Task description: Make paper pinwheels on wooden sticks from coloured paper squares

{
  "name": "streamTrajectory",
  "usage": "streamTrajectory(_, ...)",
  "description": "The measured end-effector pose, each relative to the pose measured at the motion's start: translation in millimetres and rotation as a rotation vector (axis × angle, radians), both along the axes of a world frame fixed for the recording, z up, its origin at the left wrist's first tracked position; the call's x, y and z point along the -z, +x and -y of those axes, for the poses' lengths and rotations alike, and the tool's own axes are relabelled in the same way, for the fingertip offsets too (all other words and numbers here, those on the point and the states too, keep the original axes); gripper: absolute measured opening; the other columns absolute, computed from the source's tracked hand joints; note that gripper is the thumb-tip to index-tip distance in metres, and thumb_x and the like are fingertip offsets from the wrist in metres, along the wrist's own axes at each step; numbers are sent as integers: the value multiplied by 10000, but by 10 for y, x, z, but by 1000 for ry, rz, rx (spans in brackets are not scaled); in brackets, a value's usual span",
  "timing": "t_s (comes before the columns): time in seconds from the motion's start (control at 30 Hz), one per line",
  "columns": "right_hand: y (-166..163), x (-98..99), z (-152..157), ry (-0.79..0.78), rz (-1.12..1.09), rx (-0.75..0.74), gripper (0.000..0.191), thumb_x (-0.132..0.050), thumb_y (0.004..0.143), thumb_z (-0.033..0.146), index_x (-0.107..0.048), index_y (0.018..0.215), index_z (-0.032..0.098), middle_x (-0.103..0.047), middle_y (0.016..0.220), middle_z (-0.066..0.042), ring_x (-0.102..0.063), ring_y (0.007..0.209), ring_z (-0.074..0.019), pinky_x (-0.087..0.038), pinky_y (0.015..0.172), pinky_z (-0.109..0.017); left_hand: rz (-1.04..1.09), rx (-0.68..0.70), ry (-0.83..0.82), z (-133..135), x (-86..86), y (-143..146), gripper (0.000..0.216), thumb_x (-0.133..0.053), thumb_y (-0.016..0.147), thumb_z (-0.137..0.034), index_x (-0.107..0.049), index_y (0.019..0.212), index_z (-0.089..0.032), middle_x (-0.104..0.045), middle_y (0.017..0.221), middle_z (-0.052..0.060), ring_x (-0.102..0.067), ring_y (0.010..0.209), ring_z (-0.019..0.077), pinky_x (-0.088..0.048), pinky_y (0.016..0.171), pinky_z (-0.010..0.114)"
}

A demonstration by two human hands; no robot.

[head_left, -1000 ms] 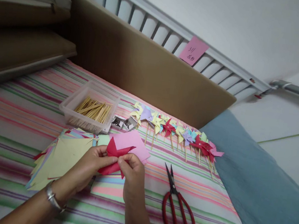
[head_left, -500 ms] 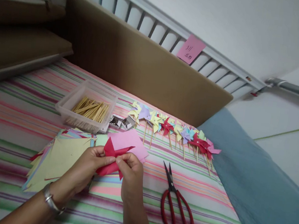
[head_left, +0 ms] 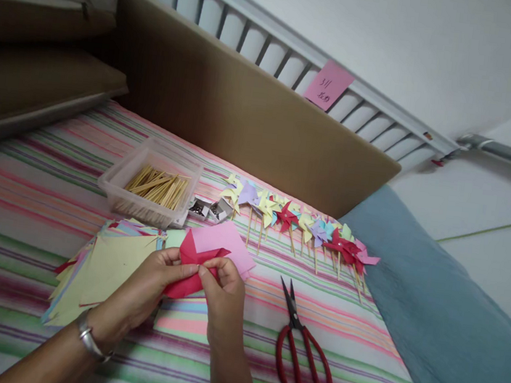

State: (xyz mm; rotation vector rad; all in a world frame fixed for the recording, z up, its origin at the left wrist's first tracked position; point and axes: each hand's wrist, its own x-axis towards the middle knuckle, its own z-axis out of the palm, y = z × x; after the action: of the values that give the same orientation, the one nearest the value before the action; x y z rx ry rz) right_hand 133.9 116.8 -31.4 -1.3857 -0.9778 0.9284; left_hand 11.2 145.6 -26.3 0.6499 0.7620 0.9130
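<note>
Between my two hands is a red paper pinwheel [head_left: 185, 287], its points partly folded in toward the middle. My left hand [head_left: 155, 282] grips it from the left, thumb pressed near the centre. From the right, my right hand [head_left: 223, 290] pinches the paper at the centre, its fingertips meeting the left thumb. Fingers hide whatever lies at the pinched spot. Behind the pinwheel lie pink paper squares [head_left: 225, 242]. A fanned stack of coloured paper [head_left: 118, 268], pale yellow on top, rests left of my hands. Red-handled scissors [head_left: 296, 339] lie partly open to the right.
A clear plastic box [head_left: 142, 205] holds many wooden sticks [head_left: 158, 186]. Two small boxes [head_left: 218, 210] of dark bits stand beside it. Several finished pinwheels on sticks [head_left: 287, 216] line the back. A brown board [head_left: 247, 110] rises behind the striped cloth [head_left: 356, 359].
The lower right point of the red paper no longer sticks out below my right fingers; it has been brought in toward the centre. Both hands stay in nearly the same place.
</note>
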Motion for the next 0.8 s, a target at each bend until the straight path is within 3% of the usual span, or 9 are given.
streamTrajectory(0.17,2,-24,23,77,138,-56,70,-590,730,170,-603,794,197,-603,764,8,-567,758,-163,-445,715,-279,-30,36,18,-8,-19,-28,182,-787,621,-234,-741,772,-145,-734,712,41,-616,614,121,-454,606,205)
streamTrajectory(0.3,40,-78,67,135,186,-131,75,-593,757,172,-621,819,204,-620,800,-1,-587,809,-173,-448,774,-300,-84,-27,93,-9,-41,-43,188,-764,634,-218,-748,805,-142,-743,767,48,-617,656,135,-452,636,222)
streamTrajectory(0.4,144,-113,87,138,110,-181,70,-636,763,218,-638,832,209,-659,849,-15,-607,858,-187,-454,799,-312,-102,-89,119,-31,-93,-59,196,-765,614,-207,-746,796,-137,-733,734,41,-603,636,136,-445,630,235)
streamTrajectory(0.5,276,-133,74,104,-67,-55,134,-693,731,277,-646,833,204,-698,900,-31,-622,918,-198,-457,838,-318,-79,-137,142,-22,-184,-83,135,-767,588,-188,-725,706,-137,-705,665,17,-577,597,122,-439,618,236)
streamTrajectory(0.63,343,-130,22,-13,-189,169,266,-780,622,330,-635,802,200,-713,817,-22,-652,819,-194,-490,749,-300,2,-8,199,112,-351,-97,65,-735,598,-151,-704,655,-147,-642,597,-25,-523,560,91,-422,603,220)
streamTrajectory(0.73,255,-123,2,-58,-202,98,331,-811,548,391,-630,750,200,-702,728,-31,-657,696,-215,-511,638,-318,67,139,251,243,-472,-110,38,-713,610,-144,-701,646,-150,-611,611,-27,-509,587,96,-418,608,222)
streamTrajectory(0.8,131,-113,21,-62,-152,-50,327,-774,580,459,-649,744,206,-698,713,-53,-654,662,-235,-518,616,-345,78,203,310,303,-539,-134,60,-704,610,-132,-713,662,-161,-616,667,-18,-524,651,113,-424,642,227)
